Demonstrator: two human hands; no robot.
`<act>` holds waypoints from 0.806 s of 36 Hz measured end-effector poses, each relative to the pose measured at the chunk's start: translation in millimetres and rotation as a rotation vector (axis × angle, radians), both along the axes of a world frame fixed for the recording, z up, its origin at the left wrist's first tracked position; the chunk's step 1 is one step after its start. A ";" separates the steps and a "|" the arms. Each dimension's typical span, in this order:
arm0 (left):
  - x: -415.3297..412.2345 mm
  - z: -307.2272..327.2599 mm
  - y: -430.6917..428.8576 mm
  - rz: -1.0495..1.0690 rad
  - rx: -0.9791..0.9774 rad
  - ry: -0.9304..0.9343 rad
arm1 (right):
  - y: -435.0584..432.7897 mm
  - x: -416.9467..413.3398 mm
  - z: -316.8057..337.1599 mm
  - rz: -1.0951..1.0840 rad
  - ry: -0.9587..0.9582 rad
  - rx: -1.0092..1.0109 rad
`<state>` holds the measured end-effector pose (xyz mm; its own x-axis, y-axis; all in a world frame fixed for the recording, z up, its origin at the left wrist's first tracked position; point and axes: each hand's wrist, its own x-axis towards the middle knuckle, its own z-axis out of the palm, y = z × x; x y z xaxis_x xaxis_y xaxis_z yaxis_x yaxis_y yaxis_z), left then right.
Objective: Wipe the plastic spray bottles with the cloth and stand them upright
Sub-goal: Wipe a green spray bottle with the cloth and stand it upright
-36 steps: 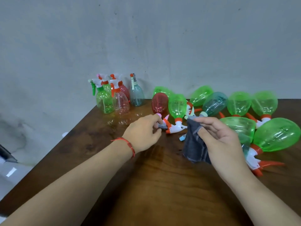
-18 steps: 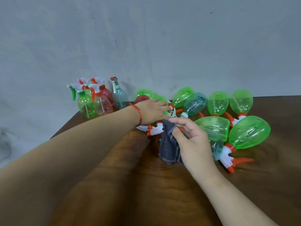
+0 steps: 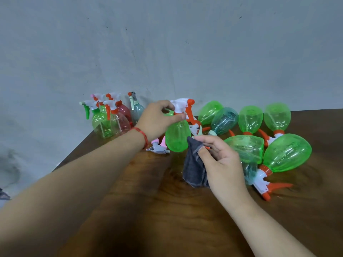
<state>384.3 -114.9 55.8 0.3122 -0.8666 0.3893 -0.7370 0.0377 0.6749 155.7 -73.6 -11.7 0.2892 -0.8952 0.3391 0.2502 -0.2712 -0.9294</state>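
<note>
Grips with the left hand (image 3: 156,121) the neck of a green spray bottle (image 3: 177,138), fingers curled just under its white and orange trigger head (image 3: 182,104). Holds it upright, slightly tilted, near the middle of the dark wooden table (image 3: 167,210); cannot tell whether its base touches the wood. Wears a red string (image 3: 142,135) on that wrist.

Pinches a dark grey cloth (image 3: 194,167) in the right hand (image 3: 222,164), thumb and fingers closed on its upper part, the rest hanging down to the table. Brings the cloth's top corner against the lower right side of the held bottle.

Has a cluster of upright bottles (image 3: 111,119) at the far left corner of the table, close to the grey wall (image 3: 167,43): green, clear pink, red and grey-blue among them, all standing with trigger heads up.

Has several lying bottles (image 3: 250,119) on the right half of the table, mostly green, with a teal bottle (image 3: 224,118) between them, bases toward the wall. Rests the right hand just in front of the nearest green one (image 3: 245,147); beside that lies the largest green bottle (image 3: 287,153).

Leaves a pink and grey trigger head (image 3: 157,147) lying under the left wrist, its bottle hidden.
</note>
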 end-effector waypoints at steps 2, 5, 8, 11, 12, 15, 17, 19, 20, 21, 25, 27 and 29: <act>-5.7 -14.4 23.1 0.006 -0.043 0.178 | -0.8 1.4 -1.7 -0.015 0.028 -0.014; -14.2 -39.8 53.4 0.042 -0.143 0.213 | 0.2 6.0 -7.5 -0.050 0.116 -0.065; -24.1 -57.8 73.9 0.096 -0.194 0.264 | 5.7 9.6 -15.7 -0.090 0.267 -0.178; -28.2 -63.6 83.3 0.124 -0.242 0.297 | 9.5 10.8 -18.9 -0.136 0.384 -0.314; -28.0 -63.7 86.0 0.129 -0.245 0.291 | 10.1 10.4 -18.6 -0.139 0.396 -0.325; -24.0 -66.6 98.6 0.043 -0.168 0.336 | 11.5 11.0 -17.2 -0.148 0.407 -0.345; -18.6 -74.5 110.9 -0.054 -0.119 0.338 | 12.4 11.5 -17.7 -0.156 0.407 -0.355; -10.4 -86.1 124.8 -0.113 -0.113 0.288 | 13.4 12.8 -19.0 -0.150 0.414 -0.348; -6.0 -92.1 130.8 -0.143 -0.107 0.267 | 13.4 13.9 -19.9 -0.145 0.425 -0.339; -2.4 -96.8 136.1 -0.178 -0.092 0.245 | 13.2 15.1 -20.9 -0.138 0.438 -0.328; 6.2 -100.9 140.8 -0.298 -0.007 0.035 | 10.2 20.8 -24.9 -0.104 0.491 -0.279; 5.8 -97.6 136.9 -0.338 0.027 -0.022 | 7.4 24.0 -26.7 -0.081 0.524 -0.245; 5.1 -94.3 133.4 -0.362 0.064 -0.049 | 3.8 26.7 -28.9 -0.057 0.509 -0.178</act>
<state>389.4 18.5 -38.5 -0.0364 -0.9408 0.3371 -0.7150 0.2602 0.6489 182.4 -69.8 -40.6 0.4095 -0.8555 0.3169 -0.2388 -0.4358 -0.8678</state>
